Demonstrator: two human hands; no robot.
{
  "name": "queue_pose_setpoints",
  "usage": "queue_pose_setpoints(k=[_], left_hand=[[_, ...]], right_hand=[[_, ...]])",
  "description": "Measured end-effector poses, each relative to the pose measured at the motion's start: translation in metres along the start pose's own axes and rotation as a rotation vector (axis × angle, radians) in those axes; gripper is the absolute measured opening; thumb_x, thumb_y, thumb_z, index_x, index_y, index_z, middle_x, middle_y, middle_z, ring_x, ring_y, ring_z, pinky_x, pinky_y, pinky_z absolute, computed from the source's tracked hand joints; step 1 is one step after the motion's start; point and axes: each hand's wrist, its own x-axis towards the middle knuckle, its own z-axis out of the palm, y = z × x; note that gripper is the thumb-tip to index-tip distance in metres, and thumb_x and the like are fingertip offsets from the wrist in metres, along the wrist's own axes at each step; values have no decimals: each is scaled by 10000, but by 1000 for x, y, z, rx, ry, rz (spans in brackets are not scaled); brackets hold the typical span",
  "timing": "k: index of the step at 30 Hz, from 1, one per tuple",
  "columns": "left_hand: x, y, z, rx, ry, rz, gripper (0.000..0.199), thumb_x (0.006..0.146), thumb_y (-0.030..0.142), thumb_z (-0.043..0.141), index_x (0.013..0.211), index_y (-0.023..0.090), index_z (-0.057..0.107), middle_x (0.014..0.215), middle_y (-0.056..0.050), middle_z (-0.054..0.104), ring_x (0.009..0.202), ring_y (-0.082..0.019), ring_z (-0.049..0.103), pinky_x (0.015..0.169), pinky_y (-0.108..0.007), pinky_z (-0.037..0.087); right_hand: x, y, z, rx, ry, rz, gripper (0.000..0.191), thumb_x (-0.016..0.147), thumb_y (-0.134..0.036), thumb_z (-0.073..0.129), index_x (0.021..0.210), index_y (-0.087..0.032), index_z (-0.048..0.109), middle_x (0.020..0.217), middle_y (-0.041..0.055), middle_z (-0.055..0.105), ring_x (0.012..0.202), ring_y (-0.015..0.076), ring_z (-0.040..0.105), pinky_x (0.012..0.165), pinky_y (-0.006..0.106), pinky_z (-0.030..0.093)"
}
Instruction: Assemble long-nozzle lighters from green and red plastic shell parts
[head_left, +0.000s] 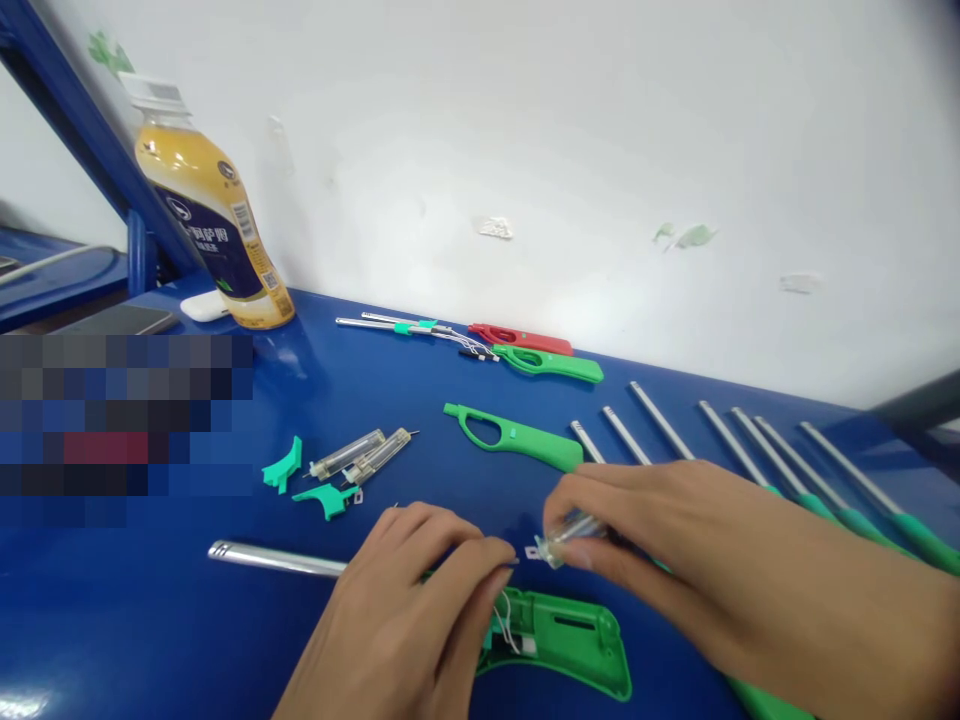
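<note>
My left hand is closed over the middle of an open green lighter casing, which lies with its hollow side up. White wires and a small teal part show inside it; my fingers hide the rest. A metal lighter tube sticks out left of that hand. My right hand pinches a clear lighter fuel tank just above and to the right of the casing. At the tank's left end shows a small white tab. Both hands are close together but apart.
Two more clear tanks and teal triggers lie to the left. Green casing halves and a red one lie farther back. Several lighters with metal tubes line the right. A drink bottle stands by the wall.
</note>
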Motion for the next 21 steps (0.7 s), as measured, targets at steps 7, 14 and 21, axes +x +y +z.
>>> queue_pose_setpoints(k=[7,14,21], left_hand=[[0,2,-3,-2,22,-10,229,1036,67,600,1167,251,639,978,24,704,890,-159,649,801,-317,546],[3,3,-2,15,42,-6,265,1042,75,582,1243,237,642,987,10,712,879,-165,655,791,-320,559],[1,3,-2,19,47,23,290,1040,56,576,1271,219,640,984,-6,695,868,-166,629,760,-318,546]], right_hand=[[8,-2,-4,137,-78,31,248,1152,-395,451,1119,-297,676,935,-16,764,776,174,730,578,281,473],[6,0,2,108,-83,8,218,1142,-391,471,1099,-310,668,923,-23,752,723,174,705,548,283,466],[7,0,3,126,-81,16,231,1146,-390,458,1100,-305,668,917,-23,742,738,170,708,563,282,477]])
